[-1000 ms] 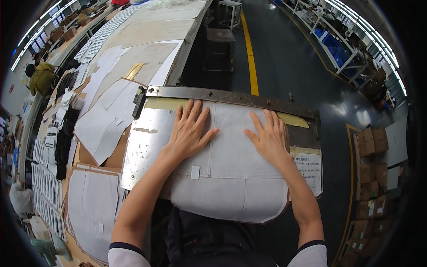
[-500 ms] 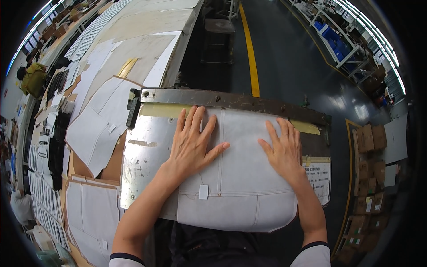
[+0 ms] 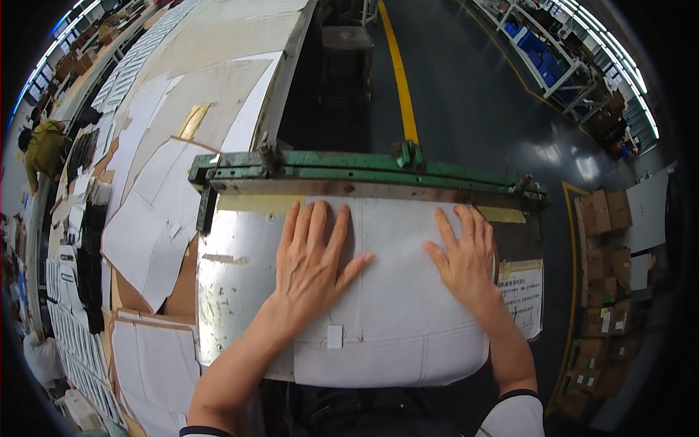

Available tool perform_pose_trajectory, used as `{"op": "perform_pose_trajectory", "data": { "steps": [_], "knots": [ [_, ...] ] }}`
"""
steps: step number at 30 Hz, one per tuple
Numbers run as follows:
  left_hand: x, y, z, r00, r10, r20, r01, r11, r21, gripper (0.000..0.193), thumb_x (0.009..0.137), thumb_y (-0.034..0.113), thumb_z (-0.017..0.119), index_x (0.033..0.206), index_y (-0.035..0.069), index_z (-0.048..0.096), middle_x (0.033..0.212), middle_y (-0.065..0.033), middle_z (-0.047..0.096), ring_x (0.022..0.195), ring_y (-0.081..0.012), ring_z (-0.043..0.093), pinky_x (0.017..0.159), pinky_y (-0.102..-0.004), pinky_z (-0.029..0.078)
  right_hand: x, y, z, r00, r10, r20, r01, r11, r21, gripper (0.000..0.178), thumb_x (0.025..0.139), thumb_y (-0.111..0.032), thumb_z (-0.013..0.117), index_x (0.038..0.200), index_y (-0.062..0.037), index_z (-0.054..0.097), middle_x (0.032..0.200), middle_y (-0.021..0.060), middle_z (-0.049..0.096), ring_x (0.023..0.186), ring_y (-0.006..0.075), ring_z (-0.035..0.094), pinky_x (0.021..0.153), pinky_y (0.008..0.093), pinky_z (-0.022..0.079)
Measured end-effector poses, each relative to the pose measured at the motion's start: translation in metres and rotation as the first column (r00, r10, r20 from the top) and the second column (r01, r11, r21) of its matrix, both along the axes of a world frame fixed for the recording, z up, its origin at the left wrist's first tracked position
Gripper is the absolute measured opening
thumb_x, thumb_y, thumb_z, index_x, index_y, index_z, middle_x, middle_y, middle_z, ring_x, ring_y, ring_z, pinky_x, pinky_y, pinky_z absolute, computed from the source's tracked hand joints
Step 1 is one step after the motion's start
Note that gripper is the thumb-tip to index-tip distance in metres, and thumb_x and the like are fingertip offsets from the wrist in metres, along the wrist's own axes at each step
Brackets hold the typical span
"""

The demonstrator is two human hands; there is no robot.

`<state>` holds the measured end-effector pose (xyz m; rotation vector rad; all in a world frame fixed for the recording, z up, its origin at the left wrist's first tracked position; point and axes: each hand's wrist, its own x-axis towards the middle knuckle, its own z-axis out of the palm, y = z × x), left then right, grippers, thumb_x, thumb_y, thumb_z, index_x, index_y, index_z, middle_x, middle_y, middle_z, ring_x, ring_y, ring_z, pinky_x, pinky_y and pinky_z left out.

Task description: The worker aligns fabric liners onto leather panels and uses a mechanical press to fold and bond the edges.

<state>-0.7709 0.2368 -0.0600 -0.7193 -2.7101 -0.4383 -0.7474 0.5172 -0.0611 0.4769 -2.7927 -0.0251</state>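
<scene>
A white stitched panel (image 3: 397,291) of sheet material lies on a flat metal plate (image 3: 226,295). My left hand (image 3: 309,258) rests flat on the panel's left part, fingers spread and pointing to the far edge. On its right part lies my right hand (image 3: 470,255), also flat with fingers apart. A green metal bar (image 3: 342,169) with bolts runs across the plate's far side, just beyond my fingertips. The panel's far edge reaches to the bar; whether it goes beneath cannot be seen. A small white tag (image 3: 335,336) sits on the panel near my left wrist.
More white stitched panels (image 3: 153,218) lie on the long table (image 3: 211,80) at the left. Cardboard boxes (image 3: 603,277) are stacked on the right. A stool (image 3: 346,44) stands beyond the plate. At the far left is a person (image 3: 45,149) in olive clothing.
The bar at the plate's far side has turned, so its green bolted face now shows where a bare metal strip showed before. Both hands keep their places on the panel; the view has shifted slightly.
</scene>
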Motion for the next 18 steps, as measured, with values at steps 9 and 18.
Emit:
{"op": "perform_pose_trajectory", "data": {
  "steps": [9, 18],
  "knots": [
    [-0.002, -0.005, -0.012, 0.998, 0.009, -0.055, -0.007, 0.999, 0.046, 0.064, 0.095, 0.047, 0.070, 0.135, -0.001, 0.060, 0.135, -0.0223, 0.056, 0.133, -0.0401, 0.050, 0.122, -0.0554, 0.029, -0.002, 0.001, -0.007, 1.000, 0.005, -0.015, -0.005, 0.999, -0.038, 0.055, 0.100, -0.043, 0.063, 0.138, -0.0042, 0.058, 0.137, 0.0237, 0.048, 0.128, 0.0410, 0.046, 0.105, 0.0549, 0.038],
    [0.001, -0.011, -0.009, 0.998, 0.001, -0.067, 0.007, 0.993, 0.119, 0.054, 0.096, 0.037, 0.070, 0.133, 0.000, 0.059, 0.134, -0.0208, 0.057, 0.129, -0.0397, 0.050, 0.115, -0.0532, 0.035, 0.001, -0.002, -0.001, 0.998, 0.042, -0.037, -0.044, 0.997, -0.058, 0.052, 0.099, -0.040, 0.066, 0.135, -0.0019, 0.058, 0.134, 0.0238, 0.049, 0.125, 0.0400, 0.047, 0.104, 0.0541, 0.039]
  ]
}}
